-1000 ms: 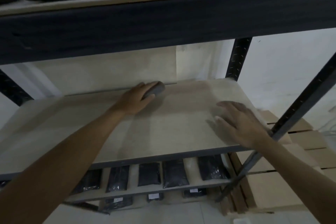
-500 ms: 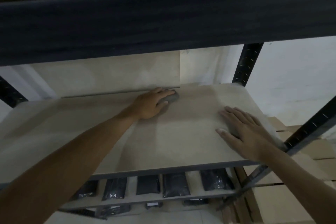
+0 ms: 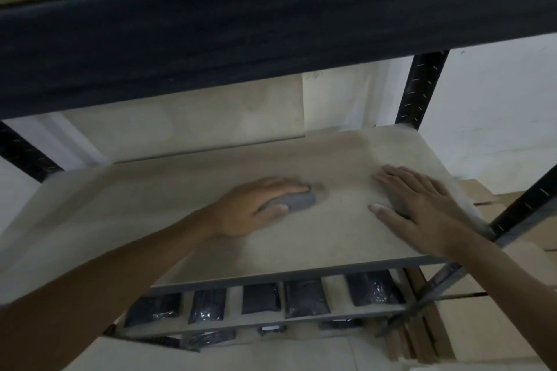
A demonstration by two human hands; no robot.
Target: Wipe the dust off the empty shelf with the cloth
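The empty shelf (image 3: 168, 208) is a pale wooden board in a dark metal rack, at the middle of the head view. My left hand (image 3: 247, 209) grips a wadded grey cloth (image 3: 298, 201) and presses it onto the middle of the board. The cloth's right end sticks out past my fingertips. My right hand (image 3: 422, 208) lies flat on the board near its right front corner, fingers straight and spread, holding nothing. A dark shadow sits under its palm.
A thick dark beam of the upper shelf (image 3: 271, 24) hangs low over the board. Black slotted posts stand at the back right (image 3: 422, 90) and front right (image 3: 527, 205). Several black bags (image 3: 304, 298) lie on the lower shelf. Cardboard boxes (image 3: 476, 328) are stacked to the right.
My left hand has drawn the cloth from the board's back edge toward the middle. My right hand has stayed flat near the right front corner.
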